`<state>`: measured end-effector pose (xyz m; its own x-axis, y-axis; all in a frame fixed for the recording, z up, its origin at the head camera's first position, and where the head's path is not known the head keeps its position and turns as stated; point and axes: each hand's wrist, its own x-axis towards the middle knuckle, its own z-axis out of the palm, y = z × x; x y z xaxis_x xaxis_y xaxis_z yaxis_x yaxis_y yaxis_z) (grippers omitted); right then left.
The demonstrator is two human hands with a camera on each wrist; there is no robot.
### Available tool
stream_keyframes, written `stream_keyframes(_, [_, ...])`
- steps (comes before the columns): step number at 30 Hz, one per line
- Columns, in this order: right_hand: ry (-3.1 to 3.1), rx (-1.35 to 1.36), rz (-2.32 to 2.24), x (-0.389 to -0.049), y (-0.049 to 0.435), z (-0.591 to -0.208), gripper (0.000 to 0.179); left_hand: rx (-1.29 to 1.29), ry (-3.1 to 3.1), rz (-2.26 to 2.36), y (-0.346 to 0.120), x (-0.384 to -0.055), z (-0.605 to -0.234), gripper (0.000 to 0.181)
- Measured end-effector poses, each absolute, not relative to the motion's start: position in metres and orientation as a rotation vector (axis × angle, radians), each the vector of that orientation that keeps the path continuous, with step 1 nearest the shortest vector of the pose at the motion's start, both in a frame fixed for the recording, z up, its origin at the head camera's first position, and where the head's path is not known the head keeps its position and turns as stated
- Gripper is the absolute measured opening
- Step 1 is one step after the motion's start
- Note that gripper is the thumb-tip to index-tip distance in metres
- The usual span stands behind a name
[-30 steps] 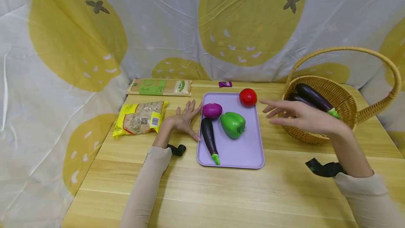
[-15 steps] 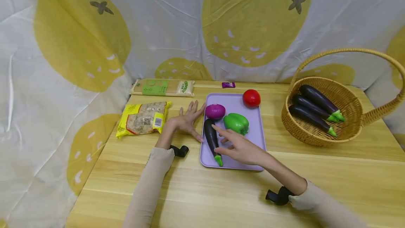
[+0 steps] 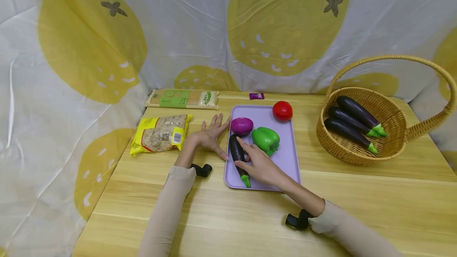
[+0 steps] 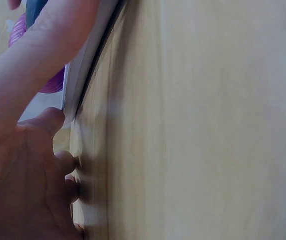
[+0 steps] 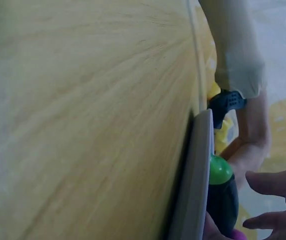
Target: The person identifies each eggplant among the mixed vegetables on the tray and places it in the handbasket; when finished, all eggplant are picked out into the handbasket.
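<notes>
A lilac tray (image 3: pixel 285 152) bears an eggplant (image 3: pixel 235 148), a purple onion (image 3: pixel 242 126), a green bell pepper (image 3: pixel 265 140) and a red tomato (image 3: pixel 283 111). My left hand (image 3: pixel 210 137) spreads its fingers at the tray's left side, thumb and index finger against the rim. Over the eggplant reaches my right hand (image 3: pixel 262 165), thumb near its green stem end and index finger near its upper part. In the right wrist view a gap shows between the thumb and the eggplant (image 5: pixel 224 202); whether other fingers touch it I cannot tell.
To the right stands a wicker basket (image 3: pixel 325 142) with a tall handle, holding 3 eggplants (image 3: pixel 353 124). A yellow food bag (image 3: pixel 162 133) lies left of my left hand, a noodle pack (image 3: pixel 182 98) behind it. Beyond the tray is a small purple packet (image 3: pixel 256 96).
My right hand has moved left from beside the basket to above the tray, then down to the eggplant. The left hand has stayed at the tray's rim.
</notes>
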<state>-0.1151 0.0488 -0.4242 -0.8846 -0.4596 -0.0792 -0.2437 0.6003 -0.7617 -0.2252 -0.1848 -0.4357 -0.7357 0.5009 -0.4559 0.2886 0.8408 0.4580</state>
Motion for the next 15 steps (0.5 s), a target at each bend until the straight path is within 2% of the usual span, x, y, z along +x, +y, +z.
stream_keyframes(15, [2.667,-0.545,-1.097,-0.115,0.036,-0.426,0.068,0.572,2.44,0.499,-0.185,-0.225,-0.437,0.147])
